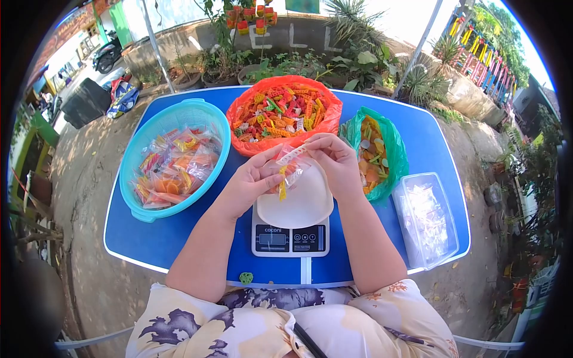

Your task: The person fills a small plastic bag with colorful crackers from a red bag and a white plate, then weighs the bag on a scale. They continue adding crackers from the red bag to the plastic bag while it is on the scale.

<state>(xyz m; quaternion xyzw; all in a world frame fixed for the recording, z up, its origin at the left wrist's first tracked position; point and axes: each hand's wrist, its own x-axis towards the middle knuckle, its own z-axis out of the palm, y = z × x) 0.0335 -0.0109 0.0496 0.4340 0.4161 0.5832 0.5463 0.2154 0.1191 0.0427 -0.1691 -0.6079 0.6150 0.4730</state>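
Observation:
My left hand (253,179) grips a small clear plastic bag (293,174) with yellow and reddish pieces in it. My right hand (333,160) is pinched at the upper end of a pale notched strip (291,155), which lies across the mouth of the bag. Both hands are above a white plate (295,209) resting on a digital kitchen scale (290,240). Just behind them stands a red plastic bag (331,110) full of colourful dry snack pieces. A green plastic bag (395,156) of orange, yellow and green pieces is right of my right hand.
A turquoise basket (223,128) on the left holds several filled packets. To the right lies a clear plastic box (425,224) of what look like empty small bags. One green snack piece (246,277) sits near the front edge of the blue table (185,238).

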